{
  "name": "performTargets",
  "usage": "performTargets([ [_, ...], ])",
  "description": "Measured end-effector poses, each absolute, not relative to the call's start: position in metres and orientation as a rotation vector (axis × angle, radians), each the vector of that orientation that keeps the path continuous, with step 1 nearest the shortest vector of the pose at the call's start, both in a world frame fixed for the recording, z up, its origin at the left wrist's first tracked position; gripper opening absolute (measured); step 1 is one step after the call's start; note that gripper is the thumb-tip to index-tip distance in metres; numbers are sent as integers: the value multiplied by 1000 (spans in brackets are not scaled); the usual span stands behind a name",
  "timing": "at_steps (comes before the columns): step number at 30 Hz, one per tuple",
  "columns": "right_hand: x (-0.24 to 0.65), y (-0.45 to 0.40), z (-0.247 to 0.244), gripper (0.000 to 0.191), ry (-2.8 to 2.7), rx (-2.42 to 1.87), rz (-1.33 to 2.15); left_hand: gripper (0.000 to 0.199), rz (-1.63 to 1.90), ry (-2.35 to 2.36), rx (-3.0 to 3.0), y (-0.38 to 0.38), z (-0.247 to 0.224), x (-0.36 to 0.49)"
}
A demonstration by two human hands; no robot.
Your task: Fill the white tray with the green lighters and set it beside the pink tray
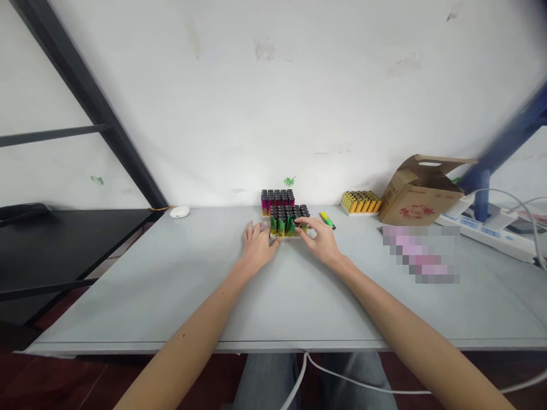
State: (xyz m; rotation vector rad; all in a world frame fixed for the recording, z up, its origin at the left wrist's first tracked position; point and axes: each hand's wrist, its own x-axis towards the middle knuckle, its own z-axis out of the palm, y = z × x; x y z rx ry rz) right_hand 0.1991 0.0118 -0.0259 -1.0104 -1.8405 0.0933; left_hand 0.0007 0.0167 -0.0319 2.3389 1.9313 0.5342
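Note:
A pale tray (pixel 287 237) packed with upright green-and-yellow lighters (pixel 282 225) with black tops stands in front of me. My left hand (pixel 257 246) is at its left front corner, fingers spread and the thumb by the front edge. At the right front of the tray, my right hand (pixel 321 242) has thumb and forefinger around a tilted green lighter (pixel 292 230), partly hidden by the fingers. Directly behind stand purple lighters (pixel 277 199) in a second group. A single green-and-yellow lighter (pixel 327 220) lies on the table to the right of the tray.
Yellow lighters (pixel 362 201) fill another tray beside an open cardboard box (pixel 421 196). Farther right is a white power strip (pixel 482 233) with cables. A blurred-out pink item (pixel 419 253) lies on the grey table (pixel 171 296). A white case (pixel 179 212) sits at the back left.

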Motion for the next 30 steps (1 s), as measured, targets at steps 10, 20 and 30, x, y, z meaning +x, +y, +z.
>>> performTargets([
  [10, 196, 9, -26, 43, -2045, -1202, -392, 39, 622, 1834, 2379, 27, -39, -6],
  [20, 231, 26, -19, 43, -1769, -1314, -222, 34, 667, 1813, 2381, 26, -37, -4],
  [30, 270, 48, -48, 36, -1680, -1995, -105, 34, 644, 1778, 2378, 26, -35, -4],
])
